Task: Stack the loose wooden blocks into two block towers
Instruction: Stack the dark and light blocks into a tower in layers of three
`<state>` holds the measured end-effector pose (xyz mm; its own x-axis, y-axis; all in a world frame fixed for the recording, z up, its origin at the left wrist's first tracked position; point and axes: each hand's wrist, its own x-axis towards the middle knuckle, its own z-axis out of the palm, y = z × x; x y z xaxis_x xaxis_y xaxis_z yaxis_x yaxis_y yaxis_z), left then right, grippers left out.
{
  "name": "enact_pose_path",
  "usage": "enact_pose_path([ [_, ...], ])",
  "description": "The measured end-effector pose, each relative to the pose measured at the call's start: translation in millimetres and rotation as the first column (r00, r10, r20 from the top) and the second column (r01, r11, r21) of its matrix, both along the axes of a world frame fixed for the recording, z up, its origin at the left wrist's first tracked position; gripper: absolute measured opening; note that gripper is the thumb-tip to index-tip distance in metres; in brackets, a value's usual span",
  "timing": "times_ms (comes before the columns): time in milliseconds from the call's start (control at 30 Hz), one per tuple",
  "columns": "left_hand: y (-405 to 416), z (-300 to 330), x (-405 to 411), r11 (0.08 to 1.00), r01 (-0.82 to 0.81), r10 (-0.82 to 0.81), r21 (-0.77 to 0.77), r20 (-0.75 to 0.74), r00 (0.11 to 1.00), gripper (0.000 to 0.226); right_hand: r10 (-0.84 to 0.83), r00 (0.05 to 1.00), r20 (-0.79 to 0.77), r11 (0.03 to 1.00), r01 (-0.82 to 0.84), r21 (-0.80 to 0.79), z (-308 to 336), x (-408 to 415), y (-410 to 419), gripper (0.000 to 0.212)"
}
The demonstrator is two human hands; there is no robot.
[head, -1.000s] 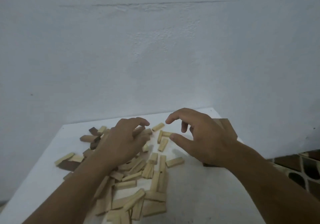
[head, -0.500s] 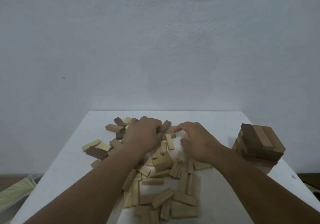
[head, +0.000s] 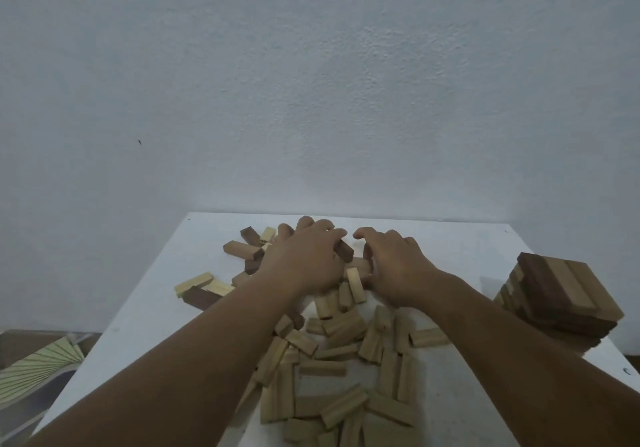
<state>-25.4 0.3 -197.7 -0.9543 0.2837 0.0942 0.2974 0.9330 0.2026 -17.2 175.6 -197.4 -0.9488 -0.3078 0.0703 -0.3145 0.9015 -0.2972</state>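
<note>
Several loose wooden blocks (head: 341, 370), pale and dark, lie scattered across the middle of the white table (head: 145, 315). My left hand (head: 304, 259) sits over the far part of the pile, its fingers curled around a dark block (head: 344, 251). Just to its right, my right hand (head: 394, 270) has its fingers curled down among the blocks, touching a pale block (head: 358, 266); whether it grips it is hidden. A short block tower (head: 561, 304), several layers high, stands at the table's right edge, apart from both hands.
A plain pale wall rises just behind the table's far edge. More loose blocks (head: 197, 284) lie to the left of my left hand. Off the left edge, lower down, lies a striped greenish object (head: 38, 367).
The view has shifted, bringing the tower at the right into sight. Both hands have come together at the far part of the pile, and my left hand now holds a dark block.
</note>
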Motion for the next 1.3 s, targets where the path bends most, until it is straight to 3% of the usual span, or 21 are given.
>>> enact_pose_path([
  [100,2,-1,-11,1.000,0.000,0.001,-0.005,0.051,0.999,0.030,0.001,0.999,0.037,0.999,-0.003,0.045,2,-1,3,0.062],
  [233,7,1,-13,0.992,0.001,0.012,0.130,-0.097,0.995,0.007,0.039,0.999,-0.031,0.996,-0.036,0.086,-3,-2,7,0.035],
  [333,3,9,-5,0.960,-0.052,0.096,0.276,-0.152,0.984,0.006,0.017,0.999,0.031,0.996,-0.014,-0.086,-1,3,10,0.060],
  [400,0,14,4,0.932,-0.076,0.138,0.354,-0.155,0.978,0.007,-0.017,0.999,0.044,0.985,0.025,-0.172,5,7,12,0.063],
  [567,0,19,44,0.724,-0.081,0.202,0.685,-0.098,0.975,0.012,-0.142,0.983,-0.114,0.944,0.100,-0.315,22,37,16,0.030],
  [667,14,24,80,0.665,-0.042,0.140,0.746,-0.069,0.988,0.022,-0.196,0.958,-0.208,0.904,0.095,-0.417,27,77,26,0.026],
  [800,43,32,125,0.566,-0.071,-0.003,0.821,0.088,0.996,0.024,-0.233,0.962,-0.139,0.893,0.155,-0.422,20,138,49,0.028],
  [967,80,23,162,0.676,-0.032,-0.161,0.736,0.190,0.968,0.024,-0.368,0.929,-0.036,0.875,0.333,-0.352,-4,195,86,0.028],
  [1067,94,8,176,0.763,-0.020,-0.161,0.646,0.219,0.962,0.031,-0.391,0.919,-0.054,0.898,0.368,-0.243,-17,213,103,0.055],
  [1200,101,-6,185,0.891,0.116,-0.202,0.439,0.154,0.967,0.056,-0.360,0.929,-0.085,0.918,0.336,-0.211,-33,228,114,0.058],
  [1300,102,-12,186,0.921,0.183,-0.220,0.342,0.071,0.973,0.052,-0.349,0.931,-0.107,0.917,0.317,-0.241,-35,231,116,0.053],
])
